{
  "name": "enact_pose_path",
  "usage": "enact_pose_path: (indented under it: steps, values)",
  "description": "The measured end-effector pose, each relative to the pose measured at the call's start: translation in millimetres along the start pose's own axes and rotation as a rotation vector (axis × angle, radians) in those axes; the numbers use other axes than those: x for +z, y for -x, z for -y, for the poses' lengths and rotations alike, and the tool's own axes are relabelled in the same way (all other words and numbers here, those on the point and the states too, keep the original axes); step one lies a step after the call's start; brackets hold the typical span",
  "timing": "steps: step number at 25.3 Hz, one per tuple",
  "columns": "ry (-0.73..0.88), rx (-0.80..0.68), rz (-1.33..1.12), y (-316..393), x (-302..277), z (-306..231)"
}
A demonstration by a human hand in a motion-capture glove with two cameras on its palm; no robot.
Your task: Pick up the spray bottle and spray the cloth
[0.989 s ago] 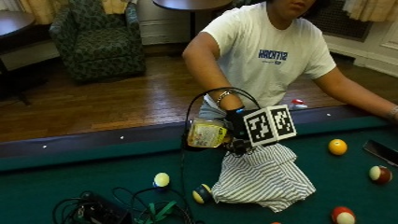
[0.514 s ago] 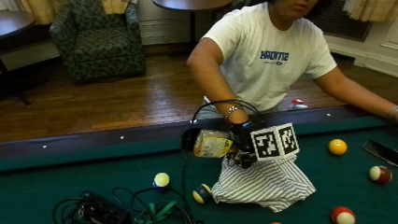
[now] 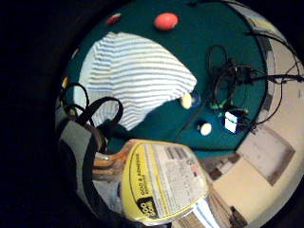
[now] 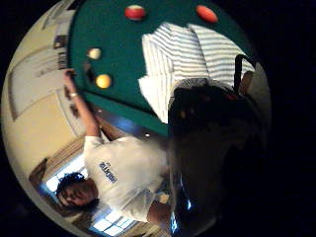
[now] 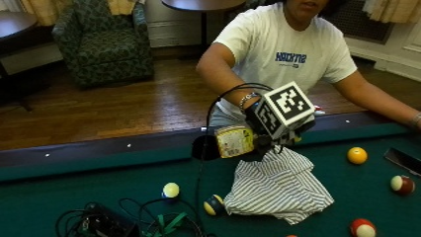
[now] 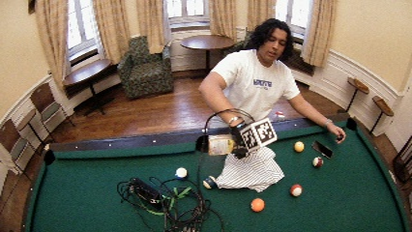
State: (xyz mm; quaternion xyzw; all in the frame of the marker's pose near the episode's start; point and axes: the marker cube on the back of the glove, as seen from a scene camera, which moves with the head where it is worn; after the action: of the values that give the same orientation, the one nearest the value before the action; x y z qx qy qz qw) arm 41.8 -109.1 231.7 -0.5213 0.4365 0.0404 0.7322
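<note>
Striped cloth (image 5: 279, 186) lies crumpled on the green pool table (image 5: 79, 192), as 0.5 s ago; gloved right hand (image 5: 273, 136), slightly higher than before, grips the spray bottle (image 5: 233, 142) above the cloth's near edge, long axis roughly horizontal, base toward the camera's left.

The person (image 5: 279, 54) wears a white short-sleeved T-shirt (image 5: 289, 47) with a small dark blue word printed across the chest. The hair is dark and curly, reaching about the shoulders. A metal bracelet (image 5: 247, 98) circles the right wrist, just behind the black glove on the right hand (image 5: 276, 136). Black straps and loops run over that glove. A thin band (image 6: 328, 123) shows on the other wrist, whose hand is bare
</note>
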Motion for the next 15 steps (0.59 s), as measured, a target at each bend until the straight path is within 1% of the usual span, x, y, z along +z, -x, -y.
enact_pose_path:
  steps: [7,12,15]
  values:
    - [-0.315,-0.177,0.357,34,-69,-24]
    - [-0.46,-0.314,0.565,65,-99,-27]
    - [-0.534,-0.392,0.634,90,-108,-24]
